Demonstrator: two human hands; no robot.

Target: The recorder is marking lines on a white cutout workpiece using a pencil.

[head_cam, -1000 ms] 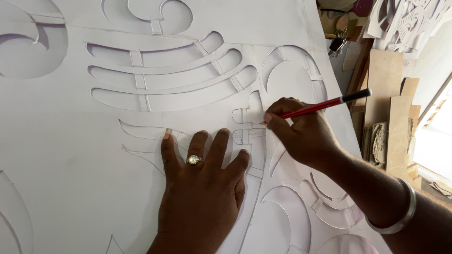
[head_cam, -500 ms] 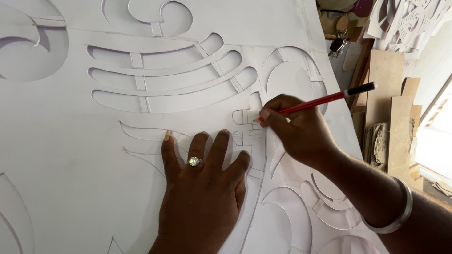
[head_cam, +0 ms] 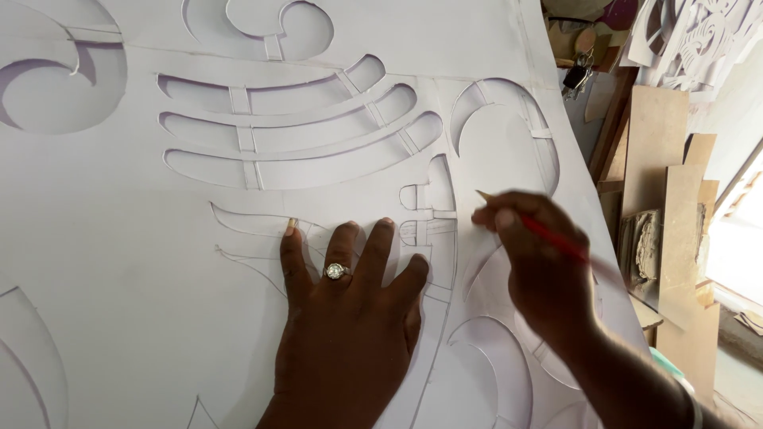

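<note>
Since the frames a moment ago, your right hand (head_cam: pixel 548 262) has rolled the pencil (head_cam: pixel 548 234) over: its red shaft, which stuck out up and to the right, now trails down toward your wrist, and the tip has slid to the right edge of the narrow cut-outs (head_cam: pixel 429 214). You pinch the pencil between thumb and fingertips, the rest of that hand curled over it. Its long axis runs from upper left to lower right, point leading up-left and touching, or all but touching, the stencil (head_cam: pixel 119 262).

Your left hand (head_cam: pixel 346 318) has not shifted; it lies flat with fingers spread, ring (head_cam: pixel 335 271) uppermost, pressing the white sheet down just left of the pencil.

You look to be mid-stroke, tracing a stencil opening onto whatever lies beneath. The next move, as I judge it, calls for keeping the tip hard against the cut edge and the left palm firm so the sheet cannot creep.

Beyond the sheet's right edge stand wooden boards (head_cam: pixel 660 159), with keys (head_cam: pixel 576 75) hanging above.
</note>
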